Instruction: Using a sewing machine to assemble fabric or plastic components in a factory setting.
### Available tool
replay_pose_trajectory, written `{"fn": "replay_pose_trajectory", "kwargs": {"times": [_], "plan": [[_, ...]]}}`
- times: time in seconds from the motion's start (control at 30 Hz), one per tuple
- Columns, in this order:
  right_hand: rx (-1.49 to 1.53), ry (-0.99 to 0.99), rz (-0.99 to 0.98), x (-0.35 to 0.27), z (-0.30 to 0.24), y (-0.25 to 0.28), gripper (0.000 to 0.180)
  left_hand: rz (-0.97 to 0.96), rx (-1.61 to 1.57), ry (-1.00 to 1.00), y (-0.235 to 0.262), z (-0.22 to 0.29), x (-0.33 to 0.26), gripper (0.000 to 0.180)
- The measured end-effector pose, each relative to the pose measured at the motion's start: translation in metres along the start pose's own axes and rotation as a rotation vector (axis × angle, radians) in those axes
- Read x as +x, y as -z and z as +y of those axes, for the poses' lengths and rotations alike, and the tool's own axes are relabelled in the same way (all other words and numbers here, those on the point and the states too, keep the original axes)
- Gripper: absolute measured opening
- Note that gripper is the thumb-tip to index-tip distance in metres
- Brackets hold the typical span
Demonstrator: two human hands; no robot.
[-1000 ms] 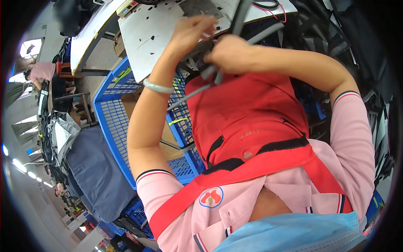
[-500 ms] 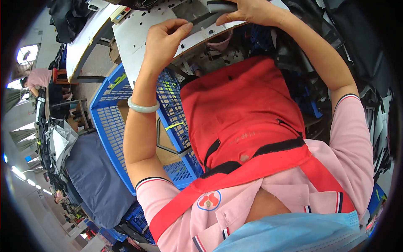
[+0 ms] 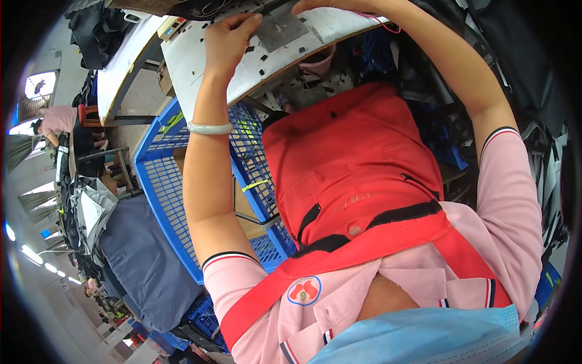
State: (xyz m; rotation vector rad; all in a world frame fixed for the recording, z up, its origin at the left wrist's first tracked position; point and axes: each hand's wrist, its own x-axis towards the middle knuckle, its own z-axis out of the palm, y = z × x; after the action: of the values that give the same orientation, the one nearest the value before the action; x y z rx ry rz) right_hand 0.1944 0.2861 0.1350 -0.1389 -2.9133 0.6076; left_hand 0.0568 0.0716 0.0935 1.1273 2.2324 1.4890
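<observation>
The left hand (image 3: 227, 39) is curled with its fingertips pressed on the grey metal plate (image 3: 280, 29) set in the white worktable (image 3: 230, 70); the right hand (image 3: 330, 5) is mostly cropped, so its grip cannot be told. Fingers could be pinched if the dark fabric strip (image 3: 267, 7) is fed too close.
</observation>
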Motion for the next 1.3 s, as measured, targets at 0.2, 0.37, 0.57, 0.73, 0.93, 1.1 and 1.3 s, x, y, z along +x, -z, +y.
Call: {"fn": "replay_pose_trajectory", "kwargs": {"times": [0.2, 0.37, 0.57, 0.73, 0.93, 1.1, 1.3], "plan": [[-0.021, 0.060, 0.124, 0.009, 0.009, 0.001, 0.091, -0.030, -0.058, -0.033, 0.005, -0.010, 0.017, 0.027], [0.018, 0.014, 0.098, 0.012, 0.008, 0.002, 0.095, -0.005, -0.098, 0.204, 0.002, -0.014, 0.026, 0.024], [-0.003, 0.060, 0.128, -0.031, -0.019, -0.006, 0.060, 0.156, -0.212, -0.001, 0.002, 0.010, 0.000, 0.023], [-0.252, 0.849, 0.277, -0.067, -0.081, -0.103, 0.011, -0.252, 0.198, 0.025, -0.029, 0.056, -0.022, 0.020], [-0.235, 0.518, -0.122, -0.057, -0.080, -0.105, 0.014, -0.243, -0.195, 0.006, -0.034, 0.034, -0.030, 0.025], [-0.073, 0.092, -0.179, -0.058, -0.042, -0.015, 0.051, -0.557, -0.285, 0.568, 0.004, 0.002, -0.063, 0.034], [-0.066, 0.082, -0.100, -0.062, -0.022, 0.007, 0.052, -0.366, -0.117, 0.174, 0.009, 0.018, -0.054, 0.033]]}}
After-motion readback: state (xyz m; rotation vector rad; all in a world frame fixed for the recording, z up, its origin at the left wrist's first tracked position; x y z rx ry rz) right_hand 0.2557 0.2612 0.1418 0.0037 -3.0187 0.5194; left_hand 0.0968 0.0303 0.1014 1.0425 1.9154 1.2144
